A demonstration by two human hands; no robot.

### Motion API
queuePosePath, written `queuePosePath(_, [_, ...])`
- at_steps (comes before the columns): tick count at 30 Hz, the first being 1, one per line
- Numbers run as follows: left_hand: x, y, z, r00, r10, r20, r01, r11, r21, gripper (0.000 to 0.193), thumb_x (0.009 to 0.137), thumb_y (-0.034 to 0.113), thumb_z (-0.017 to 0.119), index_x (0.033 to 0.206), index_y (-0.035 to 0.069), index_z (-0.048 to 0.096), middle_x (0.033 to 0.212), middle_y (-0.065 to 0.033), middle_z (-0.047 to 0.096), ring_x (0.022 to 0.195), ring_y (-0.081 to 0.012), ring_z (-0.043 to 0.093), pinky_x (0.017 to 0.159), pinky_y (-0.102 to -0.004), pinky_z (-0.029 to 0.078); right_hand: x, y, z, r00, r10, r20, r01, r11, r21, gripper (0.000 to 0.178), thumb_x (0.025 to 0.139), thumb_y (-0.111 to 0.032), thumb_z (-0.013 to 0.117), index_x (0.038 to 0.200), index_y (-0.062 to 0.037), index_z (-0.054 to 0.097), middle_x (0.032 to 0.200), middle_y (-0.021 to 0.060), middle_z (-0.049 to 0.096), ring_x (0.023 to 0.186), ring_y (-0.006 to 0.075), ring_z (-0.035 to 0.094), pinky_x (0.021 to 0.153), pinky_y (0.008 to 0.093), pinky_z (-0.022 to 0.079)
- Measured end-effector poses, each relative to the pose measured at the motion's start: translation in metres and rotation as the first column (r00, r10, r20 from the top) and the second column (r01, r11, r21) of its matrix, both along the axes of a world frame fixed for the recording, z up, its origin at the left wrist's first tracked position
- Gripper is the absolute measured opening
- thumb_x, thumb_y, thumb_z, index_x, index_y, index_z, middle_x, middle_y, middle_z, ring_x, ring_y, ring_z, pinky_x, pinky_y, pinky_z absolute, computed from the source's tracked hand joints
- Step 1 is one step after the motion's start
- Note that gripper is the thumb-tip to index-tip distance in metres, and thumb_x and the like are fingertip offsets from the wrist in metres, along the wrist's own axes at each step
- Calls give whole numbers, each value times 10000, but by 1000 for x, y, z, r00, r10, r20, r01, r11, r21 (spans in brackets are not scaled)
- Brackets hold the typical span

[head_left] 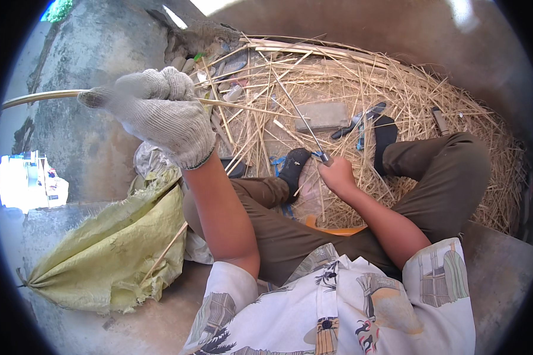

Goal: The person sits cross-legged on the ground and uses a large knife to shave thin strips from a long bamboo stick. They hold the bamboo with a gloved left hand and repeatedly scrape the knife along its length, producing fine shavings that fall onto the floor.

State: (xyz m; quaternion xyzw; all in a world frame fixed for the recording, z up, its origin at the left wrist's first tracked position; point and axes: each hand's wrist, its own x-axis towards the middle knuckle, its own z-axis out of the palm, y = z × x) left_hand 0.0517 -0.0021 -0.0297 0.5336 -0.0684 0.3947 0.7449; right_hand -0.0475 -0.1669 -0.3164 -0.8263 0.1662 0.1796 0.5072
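My left hand [163, 115], in a grey-white knitted glove, is raised at the upper left and closed round a thin bamboo strip [44, 96]. The strip runs past the glove on both sides, bending down at its far left end. Bare and lower down, my right hand [339, 176] grips the handle of a knife [299, 112]. Its long narrow blade points up and away over the litter of shavings, apart from the strip in my left hand.
Bamboo shavings [456, 118] cover the ground ahead and to the right. A grey block [323, 116] lies among them, beside a dark sandal [361, 120]. A yellow-green woven sack [112, 254] rests at my left. Concrete walls [112, 59] enclose the spot.
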Motion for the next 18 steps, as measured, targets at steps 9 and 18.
queuePosePath(9, [11,7,-5,953,301,18,-300,941,159,696,955,757,322,563,188,241,475,42,202,408,-119,183,387,-292,167,-7,-15,-35,979,55,-195,-85,986,-146,304,779,-272,645,917,-13,725,912,207,717,882,414,692,785,463,542])
queuePosePath(18, [0,3,4,986,165,-17,-165,986,22,689,964,748,314,558,199,227,470,42,195,395,-121,179,378,-287,163,-5,-3,-11,993,24,-118,-36,994,-99,319,764,-272,643,843,30,713,843,256,698,830,425,689,749,481,530])
